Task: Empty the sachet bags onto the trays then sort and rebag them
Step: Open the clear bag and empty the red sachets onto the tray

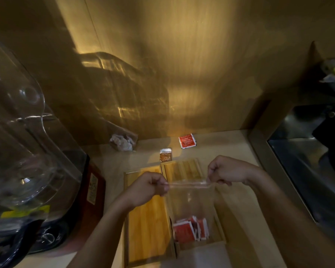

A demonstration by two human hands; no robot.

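Note:
A clear plastic bag hangs between my hands over two wooden trays. My left hand pinches its top left corner and my right hand pinches its top right corner, stretching the top edge flat. Several red sachets lie at the bottom of the bag. The left tray and the right tray sit side by side and show bare wood. Beyond the trays on the counter lie a brown sachet and a red sachet.
Another clear bag with pale sachets leans against the back wall. A large clear plastic dome and a dark appliance fill the left side. A steel sink lies to the right, past the counter edge.

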